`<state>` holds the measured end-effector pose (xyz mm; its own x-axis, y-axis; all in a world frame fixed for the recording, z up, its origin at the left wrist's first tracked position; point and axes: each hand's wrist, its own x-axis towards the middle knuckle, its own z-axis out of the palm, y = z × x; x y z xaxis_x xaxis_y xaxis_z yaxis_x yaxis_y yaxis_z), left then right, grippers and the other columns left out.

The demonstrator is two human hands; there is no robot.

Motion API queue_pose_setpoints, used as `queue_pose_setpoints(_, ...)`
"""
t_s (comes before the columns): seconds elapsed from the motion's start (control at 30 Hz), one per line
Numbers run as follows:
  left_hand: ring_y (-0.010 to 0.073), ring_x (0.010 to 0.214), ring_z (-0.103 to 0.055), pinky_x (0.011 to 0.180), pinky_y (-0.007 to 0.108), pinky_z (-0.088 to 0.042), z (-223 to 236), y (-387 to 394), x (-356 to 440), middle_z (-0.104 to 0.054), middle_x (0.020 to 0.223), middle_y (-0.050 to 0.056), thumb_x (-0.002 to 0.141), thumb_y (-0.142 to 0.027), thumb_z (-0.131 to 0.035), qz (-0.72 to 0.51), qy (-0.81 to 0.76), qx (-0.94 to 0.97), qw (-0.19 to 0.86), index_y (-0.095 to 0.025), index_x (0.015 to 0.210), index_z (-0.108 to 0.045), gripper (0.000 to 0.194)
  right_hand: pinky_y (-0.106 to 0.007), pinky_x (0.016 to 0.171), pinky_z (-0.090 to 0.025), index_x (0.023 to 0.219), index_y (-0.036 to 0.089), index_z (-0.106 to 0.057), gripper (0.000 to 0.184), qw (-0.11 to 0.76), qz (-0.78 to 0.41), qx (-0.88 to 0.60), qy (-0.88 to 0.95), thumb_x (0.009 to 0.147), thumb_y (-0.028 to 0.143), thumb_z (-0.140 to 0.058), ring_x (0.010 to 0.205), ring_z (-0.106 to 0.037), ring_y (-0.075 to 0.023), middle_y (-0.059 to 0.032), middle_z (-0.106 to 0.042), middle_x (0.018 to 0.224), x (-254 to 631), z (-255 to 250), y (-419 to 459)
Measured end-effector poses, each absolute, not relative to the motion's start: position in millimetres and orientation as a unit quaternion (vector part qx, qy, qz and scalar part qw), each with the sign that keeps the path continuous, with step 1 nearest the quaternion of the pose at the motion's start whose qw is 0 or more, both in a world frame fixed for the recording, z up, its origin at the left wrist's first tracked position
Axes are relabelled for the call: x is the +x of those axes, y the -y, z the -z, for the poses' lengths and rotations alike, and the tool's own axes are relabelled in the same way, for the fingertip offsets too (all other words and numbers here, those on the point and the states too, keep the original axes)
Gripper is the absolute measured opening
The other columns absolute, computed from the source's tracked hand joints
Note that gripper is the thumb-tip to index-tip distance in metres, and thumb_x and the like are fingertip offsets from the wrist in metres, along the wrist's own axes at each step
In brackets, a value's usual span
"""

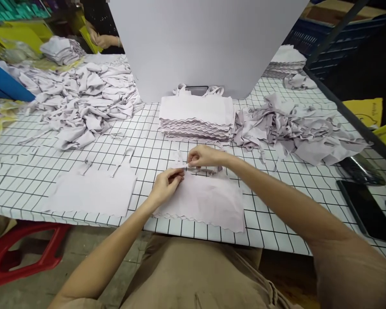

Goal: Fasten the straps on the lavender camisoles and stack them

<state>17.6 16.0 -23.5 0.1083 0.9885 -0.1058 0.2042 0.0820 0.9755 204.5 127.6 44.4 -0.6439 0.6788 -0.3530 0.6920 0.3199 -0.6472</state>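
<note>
A pale pinkish cloth piece (209,197) with a wavy lower edge and thin straps lies flat in front of me. At its upper left edge, my left hand (165,185) pinches the base of a strap between thumb and fingers. My right hand (201,155) is closed just beside it, fingertips pinching the same narrow strap (185,166). The fingertips of both hands almost touch, and the exact grip is partly hidden. To the left lies a similar cloth piece (93,191) with its two straps spread upward.
Beyond my hands is a neat stack of cloth pieces (196,109) against a grey panel (196,47). Loose cloth heaps lie left (86,94) and right (296,124). A phone (369,210) rests at right. A red stool (28,253) stands below left; another person's hands (103,40) show behind.
</note>
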Motion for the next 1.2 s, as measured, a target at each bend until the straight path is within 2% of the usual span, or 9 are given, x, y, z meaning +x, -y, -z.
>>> queue_pose_setpoints(0.13, 0.0201, 0.095, -0.071, 0.095, 0.041, -0.057, 22, -20, 14, -0.071, 0.105, 0.009, 0.085, -0.017, -0.062, -0.378, -0.550, 0.522, 0.531, -0.014, 0.125, -0.065, 0.040, -0.026, 0.052, -0.039, 0.068, 0.018, -0.074, 0.027, 0.065, 0.474, 0.406, -0.778, 0.078, 0.043, -0.076, 0.048, -0.050, -0.0102, 0.0008, -0.059, 0.052, 244, -82, -138)
queue_pose_setpoints(0.27, 0.0175, 0.090, -0.071, 0.095, 0.042, -0.058, 17, -24, 13, -0.068, 0.103, 0.009, 0.087, -0.014, -0.061, -0.398, -0.534, 0.435, 0.606, -0.009, 0.130, -0.060, 0.044, -0.031, 0.065, -0.050, 0.065, 0.021, -0.076, 0.035, 0.054, 0.529, 0.364, -0.765, 0.081, 0.052, -0.074, 0.062, -0.061, -0.0145, -0.0027, -0.066, 0.059, 273, -114, -124)
queue_pose_setpoints(0.4, 0.0173, 0.091, -0.072, 0.103, 0.046, -0.055, 10, -26, 11, -0.069, 0.104, 0.010, 0.085, -0.013, -0.067, -0.421, -0.514, 0.378, 0.645, -0.009, 0.124, -0.064, 0.040, -0.032, 0.074, -0.055, 0.075, 0.020, -0.080, 0.027, -0.050, 0.615, 0.368, -0.696, 0.076, 0.047, -0.080, 0.073, -0.063, -0.0144, -0.0051, -0.072, 0.078, 267, -105, -94)
queue_pose_setpoints(0.57, 0.0219, 0.100, -0.072, 0.106, 0.046, -0.052, -2, -17, 11, -0.076, 0.103, 0.012, 0.082, -0.026, -0.076, -0.475, -0.481, 0.335, 0.657, -0.009, 0.109, -0.072, 0.032, -0.032, 0.060, -0.059, 0.066, 0.015, -0.074, 0.033, -0.206, 0.741, 0.384, -0.511, 0.067, 0.045, -0.088, 0.058, -0.059, -0.0123, 0.0001, -0.061, 0.058, 232, -62, -69)
queue_pose_setpoints(0.77, 0.0266, 0.095, -0.075, 0.092, 0.043, -0.059, -21, 3, 22, -0.078, 0.101, 0.014, 0.084, -0.045, -0.076, -0.440, -0.391, 0.285, 0.757, -0.012, 0.102, -0.077, 0.038, -0.029, 0.050, -0.058, 0.067, 0.012, -0.071, 0.036, -0.231, 0.773, 0.377, -0.455, 0.064, 0.042, -0.090, 0.048, -0.054, -0.0080, -0.0034, -0.069, 0.064, 213, -48, -67)
queue_pose_setpoints(0.97, 0.0141, 0.067, -0.070, 0.069, 0.028, -0.060, -20, 10, 31, -0.077, 0.080, 0.006, 0.073, -0.036, -0.086, -0.496, -0.447, 0.316, 0.674, -0.014, 0.087, -0.079, 0.027, -0.030, 0.051, -0.058, 0.070, 0.013, -0.069, 0.037, -0.243, 0.757, 0.389, -0.465, 0.067, 0.045, -0.088, 0.056, -0.054, -0.0101, -0.0045, -0.067, 0.069, 210, -40, -64)
queue_pose_setpoints(1.03, 0.0130, 0.063, -0.068, 0.064, 0.027, -0.059, -19, 10, 29, -0.075, 0.076, 0.005, 0.074, -0.039, -0.084, -0.499, -0.459, 0.336, 0.654, -0.015, 0.084, -0.079, 0.027, -0.034, 0.056, -0.059, 0.075, 0.015, -0.070, 0.034, -0.268, 0.705, 0.414, -0.510, 0.070, 0.045, -0.085, 0.062, -0.056, -0.0131, -0.0050, -0.068, 0.076, 212, -36, -61)
queue_pose_setpoints(1.1, 0.0129, 0.063, -0.067, 0.063, 0.026, -0.058, -19, 9, 26, -0.074, 0.075, 0.005, 0.075, -0.040, -0.083, -0.493, -0.474, 0.372, 0.627, -0.015, 0.082, -0.078, 0.027, -0.042, 0.074, -0.061, 0.090, 0.020, -0.073, 0.028, -0.327, 0.585, 0.431, -0.604, 0.075, 0.042, -0.082, 0.084, -0.063, -0.0198, -0.0069, -0.070, 0.093, 213, -35, -58)
queue_pose_setpoints(1.2, 0.0120, 0.061, -0.064, 0.060, 0.025, -0.054, -23, 8, 20, -0.071, 0.070, 0.004, 0.075, -0.037, -0.083, -0.481, -0.493, 0.440, 0.577, -0.015, 0.080, -0.076, 0.024, -0.052, 0.104, -0.048, 0.119, 0.029, -0.070, 0.034, -0.340, 0.435, 0.358, -0.753, 0.085, 0.033, -0.074, 0.125, -0.053, -0.0262, -0.0063, -0.069, 0.121, 212, -36, -55)
